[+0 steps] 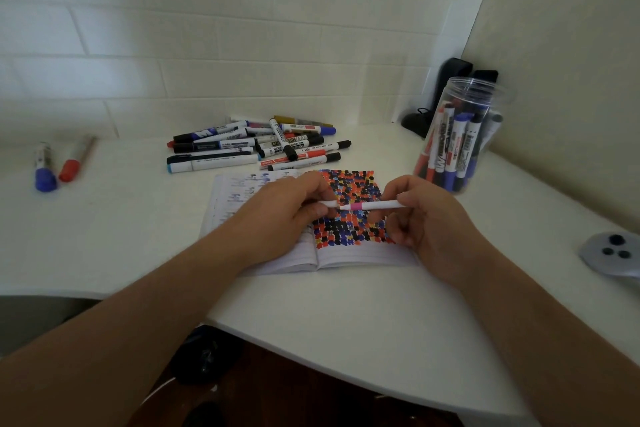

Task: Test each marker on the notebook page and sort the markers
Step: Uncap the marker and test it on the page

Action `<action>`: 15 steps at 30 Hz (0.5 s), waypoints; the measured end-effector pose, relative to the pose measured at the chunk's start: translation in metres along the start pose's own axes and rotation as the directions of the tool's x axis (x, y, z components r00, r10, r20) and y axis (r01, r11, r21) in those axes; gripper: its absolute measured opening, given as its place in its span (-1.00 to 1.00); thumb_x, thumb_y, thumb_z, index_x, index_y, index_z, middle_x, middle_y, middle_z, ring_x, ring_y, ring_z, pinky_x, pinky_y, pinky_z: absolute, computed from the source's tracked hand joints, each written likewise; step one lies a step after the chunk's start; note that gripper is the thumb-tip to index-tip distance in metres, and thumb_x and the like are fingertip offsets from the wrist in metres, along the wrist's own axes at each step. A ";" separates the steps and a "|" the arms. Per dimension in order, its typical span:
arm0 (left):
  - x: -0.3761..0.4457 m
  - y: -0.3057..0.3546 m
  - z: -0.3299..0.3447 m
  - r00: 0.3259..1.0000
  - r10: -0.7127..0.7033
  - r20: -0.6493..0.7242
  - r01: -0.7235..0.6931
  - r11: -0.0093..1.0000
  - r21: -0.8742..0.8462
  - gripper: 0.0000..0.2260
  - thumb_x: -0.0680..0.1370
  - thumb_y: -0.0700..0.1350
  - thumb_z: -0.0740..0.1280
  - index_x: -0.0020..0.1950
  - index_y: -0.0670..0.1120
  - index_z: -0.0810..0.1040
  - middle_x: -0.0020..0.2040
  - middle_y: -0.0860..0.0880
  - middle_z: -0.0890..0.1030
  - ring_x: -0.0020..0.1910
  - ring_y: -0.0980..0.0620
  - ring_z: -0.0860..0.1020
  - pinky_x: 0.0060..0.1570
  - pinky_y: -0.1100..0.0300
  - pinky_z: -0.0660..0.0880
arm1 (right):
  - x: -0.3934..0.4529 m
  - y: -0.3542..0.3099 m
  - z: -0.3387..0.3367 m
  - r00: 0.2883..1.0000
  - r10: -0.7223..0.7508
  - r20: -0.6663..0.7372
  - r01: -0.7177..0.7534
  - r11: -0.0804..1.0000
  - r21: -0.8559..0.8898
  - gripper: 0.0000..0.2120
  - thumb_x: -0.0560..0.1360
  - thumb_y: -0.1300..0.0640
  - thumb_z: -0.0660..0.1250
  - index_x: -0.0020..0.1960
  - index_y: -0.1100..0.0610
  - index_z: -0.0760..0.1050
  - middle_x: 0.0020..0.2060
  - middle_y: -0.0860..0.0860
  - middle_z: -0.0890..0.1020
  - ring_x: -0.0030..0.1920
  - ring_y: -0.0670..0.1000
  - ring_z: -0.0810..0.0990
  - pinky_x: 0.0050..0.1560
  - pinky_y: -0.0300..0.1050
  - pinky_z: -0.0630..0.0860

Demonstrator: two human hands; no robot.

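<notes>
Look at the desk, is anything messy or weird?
Yes. Two markers, blue-capped and red-capped, lie alone at the far left, away from the marker heap behind the notebook. The clear jar looks tilted, perhaps from the wide lens. Nothing looks spilled or broken.

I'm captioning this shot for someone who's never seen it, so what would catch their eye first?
Probably the notebook page at centre, packed with red, blue and black dots. Just above it, the left hand and right hand pinch a thin white marker with a pink band between them. Behind lies a heap of markers, and a clear jar of markers stands on the right.
</notes>
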State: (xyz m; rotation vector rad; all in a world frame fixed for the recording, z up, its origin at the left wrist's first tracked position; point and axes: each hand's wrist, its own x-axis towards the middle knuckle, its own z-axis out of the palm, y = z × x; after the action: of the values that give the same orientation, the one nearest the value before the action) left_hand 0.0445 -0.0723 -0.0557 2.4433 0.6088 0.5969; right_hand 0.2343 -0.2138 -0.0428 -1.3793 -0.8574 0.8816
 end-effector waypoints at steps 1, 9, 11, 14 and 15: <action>0.000 -0.001 0.000 1.000 0.003 -0.003 -0.003 1.000 -0.001 -0.90 0.68 -0.09 0.30 0.15 0.08 0.55 0.05 0.18 0.68 0.07 0.17 0.59 0.16 0.00 0.54 | 0.000 0.000 0.000 1.000 0.000 0.000 0.000 1.000 0.009 -0.81 0.55 0.33 0.07 -0.07 0.18 0.44 -0.25 0.23 0.68 -0.48 0.05 0.39 -0.49 -0.17 0.30; 0.001 -0.004 0.002 1.000 0.000 -0.002 -0.001 1.000 -0.017 -0.90 0.67 -0.10 0.31 0.12 0.11 0.53 0.06 0.16 0.69 0.08 0.16 0.61 0.16 -0.01 0.55 | 0.002 0.003 -0.001 1.000 -0.018 0.002 0.018 1.000 -0.004 -0.80 0.58 0.34 0.12 -0.06 0.18 0.50 -0.20 0.25 0.70 -0.46 0.07 0.39 -0.49 -0.18 0.32; 0.001 -0.004 0.002 1.000 0.004 -0.004 -0.004 1.000 -0.014 -0.90 0.67 -0.10 0.31 0.12 0.12 0.52 0.06 0.15 0.68 0.08 0.14 0.61 0.16 -0.02 0.55 | 0.002 0.005 -0.001 0.998 -0.064 -0.002 0.063 0.997 -0.048 -0.80 0.62 0.33 0.19 -0.06 0.19 0.57 -0.18 0.26 0.71 -0.46 0.06 0.40 -0.49 -0.19 0.34; 0.000 -0.005 0.002 1.000 0.005 -0.012 -0.005 1.000 -0.015 -0.90 0.67 -0.09 0.32 0.14 0.09 0.54 0.04 0.16 0.68 0.06 0.14 0.61 0.15 -0.02 0.55 | 0.003 0.009 -0.002 0.993 -0.118 -0.017 0.115 0.986 -0.120 -0.85 0.63 0.31 0.30 0.01 0.20 0.65 -0.20 0.20 0.72 -0.46 0.02 0.42 -0.49 -0.24 0.38; 0.000 -0.005 0.002 1.000 0.006 -0.016 -0.006 1.000 -0.017 -0.90 0.67 -0.10 0.32 0.14 0.08 0.54 0.04 0.17 0.68 0.05 0.15 0.61 0.14 -0.01 0.55 | 0.004 0.010 -0.002 0.992 -0.127 -0.023 0.123 0.984 -0.129 -0.86 0.62 0.30 0.33 0.03 0.21 0.66 -0.21 0.19 0.72 -0.46 0.00 0.42 -0.48 -0.24 0.39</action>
State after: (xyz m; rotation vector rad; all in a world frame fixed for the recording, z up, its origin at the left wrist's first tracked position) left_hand 0.0442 -0.0695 -0.0599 2.4278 0.6009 0.6225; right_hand 0.2376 -0.2107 -0.0532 -1.4287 -0.9799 0.7172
